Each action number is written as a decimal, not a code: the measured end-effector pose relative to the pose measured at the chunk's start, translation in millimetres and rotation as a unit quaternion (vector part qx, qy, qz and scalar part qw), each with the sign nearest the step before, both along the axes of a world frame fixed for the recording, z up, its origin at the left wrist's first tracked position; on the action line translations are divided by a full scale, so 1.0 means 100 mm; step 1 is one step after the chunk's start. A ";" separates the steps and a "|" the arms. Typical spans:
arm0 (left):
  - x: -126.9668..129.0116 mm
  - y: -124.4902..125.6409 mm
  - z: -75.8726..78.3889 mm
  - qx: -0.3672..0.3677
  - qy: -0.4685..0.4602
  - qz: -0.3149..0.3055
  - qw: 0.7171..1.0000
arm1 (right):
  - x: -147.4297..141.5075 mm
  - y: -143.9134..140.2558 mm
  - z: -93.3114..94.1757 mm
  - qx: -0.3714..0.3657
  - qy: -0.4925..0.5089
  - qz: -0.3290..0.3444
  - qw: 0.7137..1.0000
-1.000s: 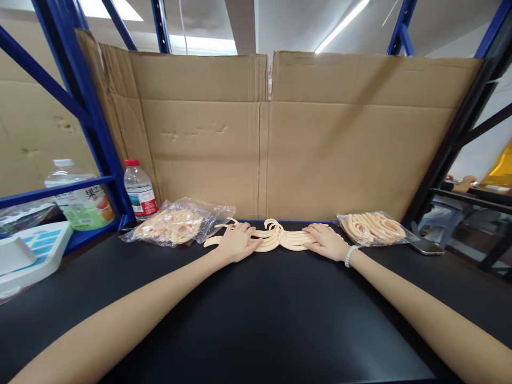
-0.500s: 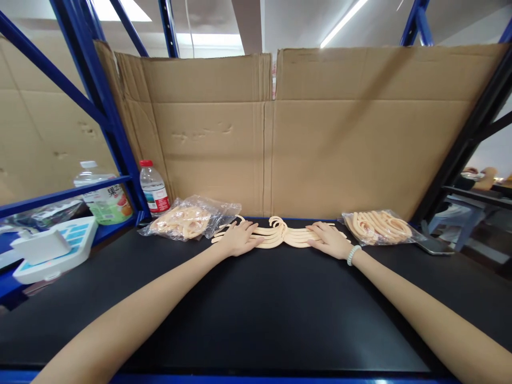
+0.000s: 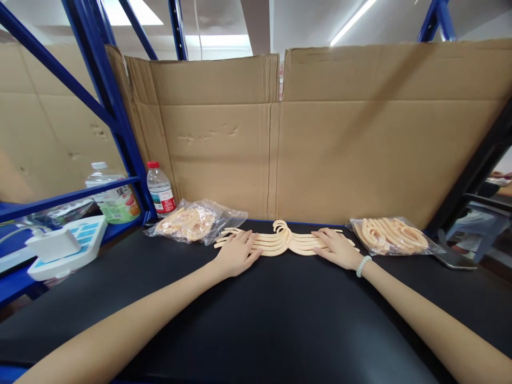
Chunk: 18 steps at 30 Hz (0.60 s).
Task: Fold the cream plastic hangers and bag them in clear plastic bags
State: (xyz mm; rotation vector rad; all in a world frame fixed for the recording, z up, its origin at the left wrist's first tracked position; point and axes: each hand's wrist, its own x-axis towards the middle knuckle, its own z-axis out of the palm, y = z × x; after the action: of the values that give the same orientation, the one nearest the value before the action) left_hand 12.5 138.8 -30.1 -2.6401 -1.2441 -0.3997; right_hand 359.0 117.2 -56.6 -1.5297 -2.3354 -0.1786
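Note:
Several cream-coloured clothes hangers [image 3: 276,244] lie overlapped in a row on the black tabletop [image 3: 276,309], their hooks bunched at the middle and pointing away from me. My left hand [image 3: 238,253] rests flat over their left arms, fingers stretched out. Across the right arms lies my right hand [image 3: 338,248], its fingers also extended, with a pale beaded bracelet on the wrist. Neither hand is wrapped round a hanger. The parts of the hangers under both palms are hidden.
Clear bags of cream hangers lie at the left [image 3: 192,221] and right [image 3: 390,236], the right one beside a phone-like slab [image 3: 456,260]. A red-capped bottle [image 3: 160,191] stands at the back left, near a white power strip [image 3: 86,242]. Cardboard [image 3: 360,133] walls off the back.
The view has shifted slightly, so everything sits a little further right. Both hands stay laid on the hangers, with hardly any movement against them.

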 end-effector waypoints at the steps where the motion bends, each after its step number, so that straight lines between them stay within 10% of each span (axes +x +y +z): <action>1: 0.00 -0.01 -0.01 -0.001 -0.008 -0.001 1.000 | 0.00 0.00 0.00 0.002 0.001 -0.001 1.000; 18: -0.01 -0.06 0.02 -0.016 -0.068 -0.058 0.996 | 0.01 -0.01 -0.03 0.020 -0.003 -0.001 1.000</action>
State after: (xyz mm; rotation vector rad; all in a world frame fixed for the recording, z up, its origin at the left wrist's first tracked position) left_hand 11.8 132.4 -27.6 -2.7626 -1.1451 -0.5922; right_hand 360.1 116.0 -59.4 -1.5150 -2.3217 -0.2290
